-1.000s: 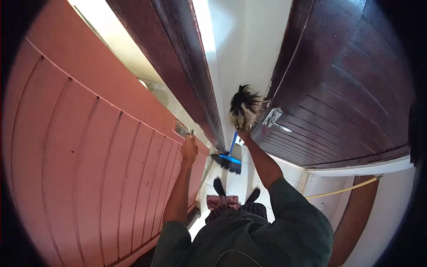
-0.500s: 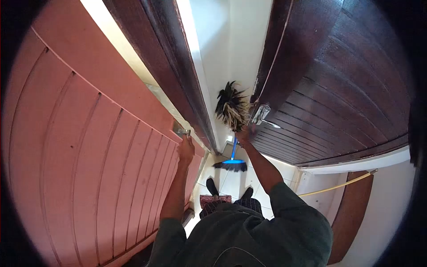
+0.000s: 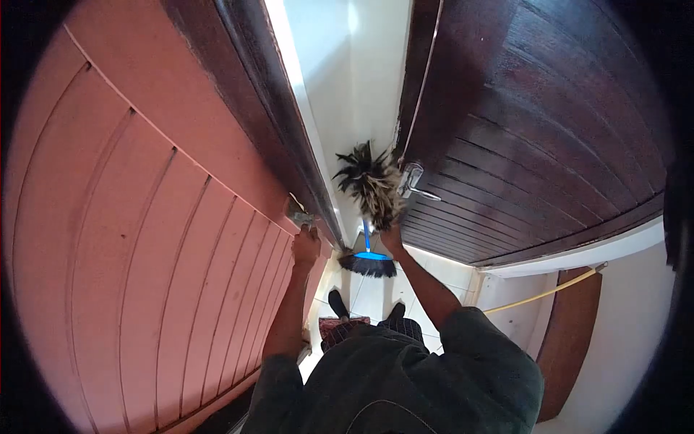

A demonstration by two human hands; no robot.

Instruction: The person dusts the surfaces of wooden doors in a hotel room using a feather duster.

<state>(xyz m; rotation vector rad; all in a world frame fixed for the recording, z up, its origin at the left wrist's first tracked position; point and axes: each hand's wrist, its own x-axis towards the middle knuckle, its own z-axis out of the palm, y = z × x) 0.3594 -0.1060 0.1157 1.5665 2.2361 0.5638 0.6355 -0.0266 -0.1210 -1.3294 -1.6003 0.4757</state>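
Head view is showing the left hand [image 3: 306,247] clamping the latch [image 3: 298,215] on the pink door [image 3: 144,253], while the right hand [image 3: 391,239] is gripping the feather duster [image 3: 370,184], its plumes brushing the lever [image 3: 413,181] of the dark door [image 3: 535,145]; plumes may be snagging there, and the broom [image 3: 369,263] leaning below risks toppling

Free room ran up the white wall strip [image 3: 336,87] between both sets of fingers. Beyond the fingers of the left hand [image 3: 306,246], the pink door [image 3: 159,253] and dark jamb [image 3: 267,123] closed passage. Beyond those of the right hand [image 3: 391,239] stood the dark door [image 3: 535,145] and its handle [image 3: 412,181]. The feather duster [image 3: 369,184] filled the space above, and a broom [image 3: 369,262] lay below.
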